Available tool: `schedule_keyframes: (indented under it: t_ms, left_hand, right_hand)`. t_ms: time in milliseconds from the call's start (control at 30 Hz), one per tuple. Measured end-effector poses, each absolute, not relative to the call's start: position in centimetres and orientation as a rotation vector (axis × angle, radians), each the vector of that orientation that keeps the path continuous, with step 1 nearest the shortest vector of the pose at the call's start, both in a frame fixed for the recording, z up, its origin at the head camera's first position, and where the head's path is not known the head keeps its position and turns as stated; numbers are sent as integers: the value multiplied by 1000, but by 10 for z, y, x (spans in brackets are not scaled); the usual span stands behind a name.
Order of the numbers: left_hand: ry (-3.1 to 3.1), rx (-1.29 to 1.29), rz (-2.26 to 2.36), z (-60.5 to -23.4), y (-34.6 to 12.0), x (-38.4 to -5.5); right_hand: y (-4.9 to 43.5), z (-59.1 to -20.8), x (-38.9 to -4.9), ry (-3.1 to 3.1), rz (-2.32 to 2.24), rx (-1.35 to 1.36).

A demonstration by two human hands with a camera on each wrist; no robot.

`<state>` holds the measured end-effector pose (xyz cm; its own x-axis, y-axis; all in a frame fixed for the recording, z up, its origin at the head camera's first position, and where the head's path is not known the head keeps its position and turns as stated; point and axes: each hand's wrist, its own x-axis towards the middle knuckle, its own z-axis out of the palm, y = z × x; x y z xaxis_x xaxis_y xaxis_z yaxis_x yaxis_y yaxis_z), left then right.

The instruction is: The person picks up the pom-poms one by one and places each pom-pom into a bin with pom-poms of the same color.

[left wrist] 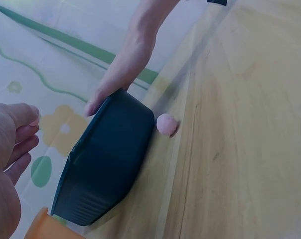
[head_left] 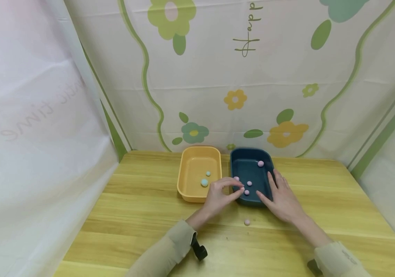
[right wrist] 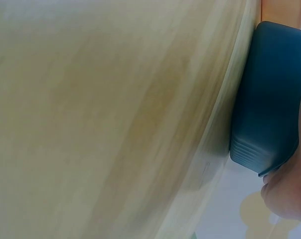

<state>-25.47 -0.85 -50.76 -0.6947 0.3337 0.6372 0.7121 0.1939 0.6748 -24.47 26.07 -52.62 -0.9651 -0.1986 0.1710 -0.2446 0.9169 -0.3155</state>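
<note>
Over the near left part of the dark blue tray (head_left: 253,201), my left hand (head_left: 217,196) pinches a small pink ball (head_left: 242,189) between thumb and fingertips. Several pink balls, one of them a larger ball (head_left: 260,164) at the far right, lie in this tray. My right hand (head_left: 285,201) rests at the tray's right rim, its fingers spread and fairly straight. On the table in front of the tray lies a loose pink ball (head_left: 247,222), also seen beside the tray in the left wrist view. The right wrist view shows that hand against the tray's outer side.
Left of the blue tray stands a yellow tray (head_left: 182,184) holding two light blue-green balls, the larger ball (head_left: 204,182) nearer. Both trays stand on a wooden table (head_left: 131,215) near its back edge. Behind hangs a white cloth (head_left: 197,69) printed with flowers.
</note>
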Motion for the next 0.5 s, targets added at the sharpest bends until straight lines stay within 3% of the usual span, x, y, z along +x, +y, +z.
schedule_keyframes:
  t_ms: [500]
  left_hand:
    - [-2061, -1073, -1426, -509, 12, -272]
  right_hand:
    - [261, -525, -244, -2935, 504, 353]
